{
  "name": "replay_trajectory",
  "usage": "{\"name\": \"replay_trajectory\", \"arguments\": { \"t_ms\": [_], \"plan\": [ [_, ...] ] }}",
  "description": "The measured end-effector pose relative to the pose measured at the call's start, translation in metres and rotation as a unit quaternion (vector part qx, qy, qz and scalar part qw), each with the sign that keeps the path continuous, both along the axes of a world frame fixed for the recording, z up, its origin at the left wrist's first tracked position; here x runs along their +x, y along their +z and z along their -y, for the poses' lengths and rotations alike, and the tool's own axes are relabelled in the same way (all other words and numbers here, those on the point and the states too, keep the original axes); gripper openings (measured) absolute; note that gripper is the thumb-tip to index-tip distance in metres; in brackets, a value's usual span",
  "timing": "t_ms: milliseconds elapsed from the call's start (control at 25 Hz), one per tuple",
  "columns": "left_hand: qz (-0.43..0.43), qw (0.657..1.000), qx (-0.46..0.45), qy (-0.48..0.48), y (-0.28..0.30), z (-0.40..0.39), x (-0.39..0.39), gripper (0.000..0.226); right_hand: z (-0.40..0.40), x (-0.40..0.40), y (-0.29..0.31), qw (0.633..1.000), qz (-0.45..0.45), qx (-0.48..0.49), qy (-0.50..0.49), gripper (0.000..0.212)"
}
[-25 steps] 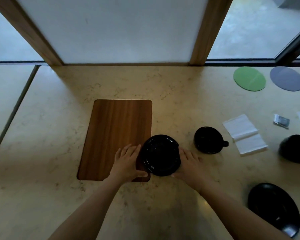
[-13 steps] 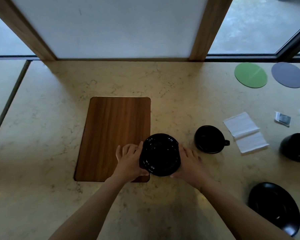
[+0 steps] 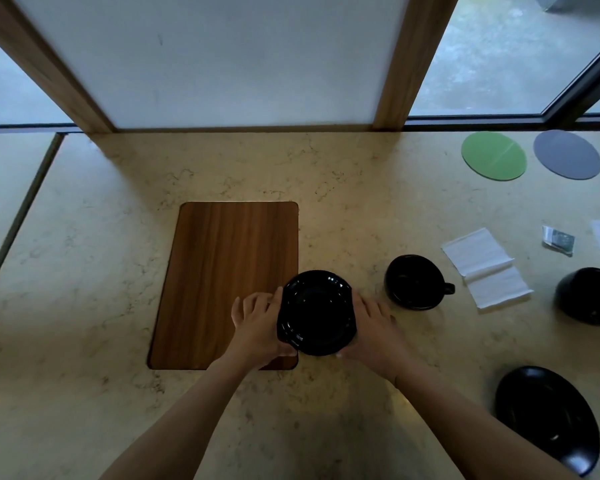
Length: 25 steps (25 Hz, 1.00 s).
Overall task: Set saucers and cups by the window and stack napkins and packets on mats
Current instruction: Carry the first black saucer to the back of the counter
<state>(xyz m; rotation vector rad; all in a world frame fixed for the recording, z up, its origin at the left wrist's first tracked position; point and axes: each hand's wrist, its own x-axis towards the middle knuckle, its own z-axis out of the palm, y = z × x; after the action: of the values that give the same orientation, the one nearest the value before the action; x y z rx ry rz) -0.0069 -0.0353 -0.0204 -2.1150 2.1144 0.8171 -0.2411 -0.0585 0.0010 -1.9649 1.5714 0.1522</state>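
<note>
A head-worn camera looks down on a pale marbled bench (image 3: 101, 271) that runs up to a window across the top of the frame; at lower centre, the left hand (image 3: 257, 325) and the right hand (image 3: 374, 330) grip opposite edges of a black saucer (image 3: 316, 313), which overlaps the lower right corner of a wooden mat (image 3: 229, 271); a black cup (image 3: 414, 281) sits just right of the saucer, its handle pointing right; further right lie white napkins (image 3: 485, 266) and a small packet (image 3: 559, 240); a second black saucer (image 3: 548, 419) rests at lower right; another black cup (image 3: 591, 296) sits at the right edge; green (image 3: 493, 155) and grey (image 3: 567, 154) round coasters lie at upper right near the glass.
</note>
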Motion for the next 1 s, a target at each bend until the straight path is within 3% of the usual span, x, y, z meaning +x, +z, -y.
{"name": "replay_trajectory", "arguments": {
  "t_ms": [360, 680, 1000],
  "plan": [
    [-0.024, 0.998, -0.054, 0.000, 0.031, 0.039, 0.015, 0.124, 0.035, 0.009, 0.021, 0.995, 0.019, -0.097, 0.019, 0.124],
    [-0.032, 0.996, -0.088, -0.006, 0.064, 0.118, 0.007, 0.124, 0.115, -0.002, 0.057, 0.990, 0.017, -0.138, 0.032, 0.115],
    [-0.050, 0.992, -0.113, -0.013, 0.058, 0.211, -0.017, 0.117, 0.211, -0.028, 0.054, 0.987, -0.003, -0.160, 0.021, 0.120]
  ]
}}
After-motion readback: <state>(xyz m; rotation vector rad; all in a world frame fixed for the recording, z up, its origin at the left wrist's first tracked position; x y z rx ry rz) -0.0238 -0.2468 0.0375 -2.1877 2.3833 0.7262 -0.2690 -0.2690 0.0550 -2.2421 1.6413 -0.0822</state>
